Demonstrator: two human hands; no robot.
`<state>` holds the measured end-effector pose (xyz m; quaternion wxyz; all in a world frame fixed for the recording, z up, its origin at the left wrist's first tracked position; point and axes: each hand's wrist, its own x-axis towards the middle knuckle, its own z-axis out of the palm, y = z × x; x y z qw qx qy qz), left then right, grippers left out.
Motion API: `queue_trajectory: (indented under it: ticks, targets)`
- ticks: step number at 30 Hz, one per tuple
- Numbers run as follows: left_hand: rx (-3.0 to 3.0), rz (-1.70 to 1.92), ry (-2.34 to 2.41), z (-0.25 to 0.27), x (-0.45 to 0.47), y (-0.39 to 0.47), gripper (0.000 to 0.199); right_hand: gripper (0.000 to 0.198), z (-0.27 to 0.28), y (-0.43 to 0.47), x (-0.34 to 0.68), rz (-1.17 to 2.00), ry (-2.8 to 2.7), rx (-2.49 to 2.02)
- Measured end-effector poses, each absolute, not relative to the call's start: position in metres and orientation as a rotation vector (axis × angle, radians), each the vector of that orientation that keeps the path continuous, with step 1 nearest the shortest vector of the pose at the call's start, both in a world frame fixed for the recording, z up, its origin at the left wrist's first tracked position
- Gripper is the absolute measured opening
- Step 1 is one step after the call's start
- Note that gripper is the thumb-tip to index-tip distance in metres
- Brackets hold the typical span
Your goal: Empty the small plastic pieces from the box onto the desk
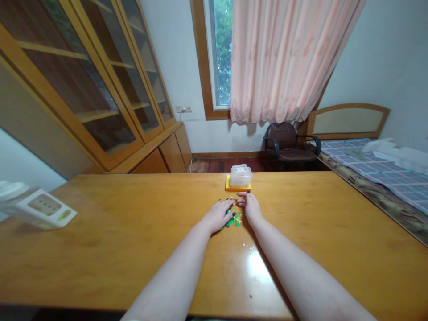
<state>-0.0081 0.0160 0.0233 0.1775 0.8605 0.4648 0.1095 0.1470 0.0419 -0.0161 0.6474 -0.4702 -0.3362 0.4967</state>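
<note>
Between my hands on the tabletop lies a small heap of tiny green, blue, white and yellow pieces, too small to tell their kind. My left hand rests palm down along the heap's left side, fingers stretched out and covering some of it. On the other side, my right hand stands on its edge, its fingers apart and pointing toward the left fingertips. Neither hand visibly holds anything. Just beyond them, a clear plastic box sits on a flat yellow box or base. Some tiny pale pieces lie scattered nearer to me.
The wooden table spans the view. At its left end stands a white appliance with a clear upper part. Beyond the table are a brown armchair, a bed on the right and a glass-door cabinet on the left.
</note>
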Motion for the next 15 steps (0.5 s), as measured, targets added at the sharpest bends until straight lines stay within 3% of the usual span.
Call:
queue_trajectory:
  ticks: [2,5,8,10,15]
  targets:
    - [2.359,0.259,1.534,0.027,-0.008,0.010,0.057,0.042,-0.017,0.042,0.148,1.126,-0.756,-1.063]
    - [2.092,0.026,1.934,0.024,-0.009,0.004,0.084,0.040,-0.019,0.043,0.149,1.099,-0.734,-1.052]
    - [2.134,-0.082,1.813,0.016,-0.006,0.002,0.104,0.044,-0.023,0.042,0.144,1.089,-0.792,-1.043]
    - [2.294,0.014,1.687,0.012,-0.001,0.002,0.102,0.049,-0.025,0.040,0.138,1.100,-0.875,-1.017]
    - [2.539,0.218,1.406,0.008,0.013,0.005,0.077,0.052,-0.022,0.037,0.131,1.203,-0.880,-0.963]
